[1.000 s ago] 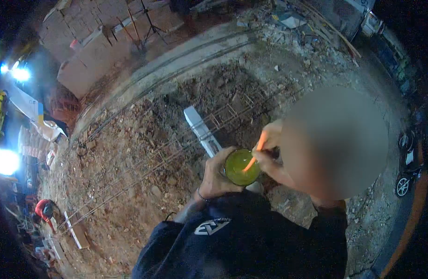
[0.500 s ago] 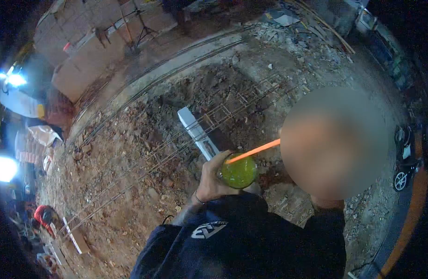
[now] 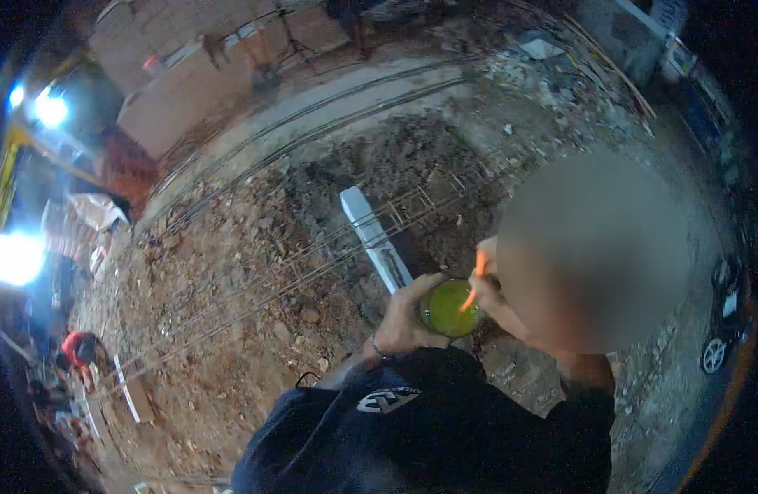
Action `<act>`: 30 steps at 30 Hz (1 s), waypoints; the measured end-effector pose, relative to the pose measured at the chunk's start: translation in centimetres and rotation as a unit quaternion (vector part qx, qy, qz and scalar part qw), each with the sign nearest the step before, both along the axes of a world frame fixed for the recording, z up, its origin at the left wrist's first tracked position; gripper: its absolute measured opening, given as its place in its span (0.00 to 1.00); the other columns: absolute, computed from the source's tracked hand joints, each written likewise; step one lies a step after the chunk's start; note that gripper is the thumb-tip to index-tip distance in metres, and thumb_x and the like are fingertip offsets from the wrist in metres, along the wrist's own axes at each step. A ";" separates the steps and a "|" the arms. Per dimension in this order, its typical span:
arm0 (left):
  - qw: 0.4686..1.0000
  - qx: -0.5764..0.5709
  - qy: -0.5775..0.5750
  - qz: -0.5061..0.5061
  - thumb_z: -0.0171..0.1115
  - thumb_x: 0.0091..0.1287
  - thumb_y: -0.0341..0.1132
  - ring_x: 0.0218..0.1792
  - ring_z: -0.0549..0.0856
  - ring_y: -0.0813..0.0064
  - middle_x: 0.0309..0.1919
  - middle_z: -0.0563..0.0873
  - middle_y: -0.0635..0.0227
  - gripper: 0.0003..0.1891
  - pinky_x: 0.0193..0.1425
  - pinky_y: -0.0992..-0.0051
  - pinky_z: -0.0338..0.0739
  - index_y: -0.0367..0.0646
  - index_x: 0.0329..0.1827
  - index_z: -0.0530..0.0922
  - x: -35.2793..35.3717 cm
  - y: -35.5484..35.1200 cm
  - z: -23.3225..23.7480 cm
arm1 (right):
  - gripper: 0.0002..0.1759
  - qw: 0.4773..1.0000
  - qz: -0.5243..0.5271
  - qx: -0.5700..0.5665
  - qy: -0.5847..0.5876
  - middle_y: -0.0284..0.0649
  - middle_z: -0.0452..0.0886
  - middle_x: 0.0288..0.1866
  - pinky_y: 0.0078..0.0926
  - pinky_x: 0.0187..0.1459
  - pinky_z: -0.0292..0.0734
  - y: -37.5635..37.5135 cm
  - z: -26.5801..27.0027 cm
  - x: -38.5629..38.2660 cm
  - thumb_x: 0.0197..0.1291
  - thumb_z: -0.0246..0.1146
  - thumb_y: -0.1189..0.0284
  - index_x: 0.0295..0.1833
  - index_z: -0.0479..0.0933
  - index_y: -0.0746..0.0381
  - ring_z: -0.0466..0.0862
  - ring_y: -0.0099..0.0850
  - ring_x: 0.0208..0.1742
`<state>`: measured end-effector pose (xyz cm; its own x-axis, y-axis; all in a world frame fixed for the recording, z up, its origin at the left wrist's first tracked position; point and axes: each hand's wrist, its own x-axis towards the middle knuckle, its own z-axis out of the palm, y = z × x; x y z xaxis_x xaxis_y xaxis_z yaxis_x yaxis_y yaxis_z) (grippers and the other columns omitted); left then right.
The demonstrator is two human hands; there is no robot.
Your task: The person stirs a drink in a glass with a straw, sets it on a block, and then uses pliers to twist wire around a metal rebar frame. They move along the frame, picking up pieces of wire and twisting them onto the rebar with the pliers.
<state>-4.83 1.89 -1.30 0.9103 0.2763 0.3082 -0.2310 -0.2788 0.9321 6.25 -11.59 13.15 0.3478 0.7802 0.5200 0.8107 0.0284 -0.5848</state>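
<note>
In the head view, my left hand (image 3: 406, 319) is wrapped around a clear cup of green drink (image 3: 450, 309), held in front of my chest. An orange straw (image 3: 476, 284) dips into the drink. The fingers of my right hand (image 3: 501, 306) are closed on the straw's upper part, close to the cup. A grey blurred patch hides some of that hand and what lies beyond it.
A white-sided beam or board (image 3: 375, 239) lies under a long rebar cage (image 3: 412, 206) on rubble-strewn soil. A person in red (image 3: 81, 350) bends at the far left near another board (image 3: 130, 391). Bright lamps (image 3: 15, 258) shine at left; a motorcycle wheel (image 3: 713, 356) shows at right.
The straw has swung from slanting toward the blurred patch to standing steeper in the cup. My right hand has come into sight, gripping it. The whole view has shifted slightly.
</note>
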 end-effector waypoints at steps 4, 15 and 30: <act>0.999 0.046 -0.001 -0.021 0.77 0.27 0.43 0.48 0.76 0.67 0.44 0.78 0.57 0.45 0.54 0.69 0.68 0.32 0.52 0.66 0.3 0.3 -0.6 | 0.22 0.991 0.017 -0.010 -0.134 0.41 0.75 0.38 0.25 0.38 0.74 -0.9 3.3 0.0 0.45 0.62 0.79 0.48 0.65 0.64 0.78 0.29 0.34; 0.999 0.024 -0.011 -0.017 0.75 0.25 0.40 0.48 0.76 0.61 0.45 0.76 0.54 0.45 0.53 0.67 0.69 0.32 0.52 0.66 -0.1 0.4 0.5 | 0.07 0.995 0.024 -0.096 0.019 0.41 0.77 0.29 0.22 0.32 0.72 0.2 0.4 -0.8 0.46 0.63 0.77 0.29 0.72 0.67 0.78 0.28 0.31; 0.997 0.020 -0.060 0.050 0.70 0.28 0.35 0.45 0.77 0.56 0.43 0.76 0.50 0.41 0.49 0.66 0.71 0.30 0.51 0.66 -4.5 3.5 0.4 | 0.16 0.999 0.039 0.007 -0.005 0.43 0.76 0.30 0.20 0.30 0.74 4.6 -0.8 -4.5 0.46 0.62 0.79 0.39 0.63 0.67 0.76 0.27 0.28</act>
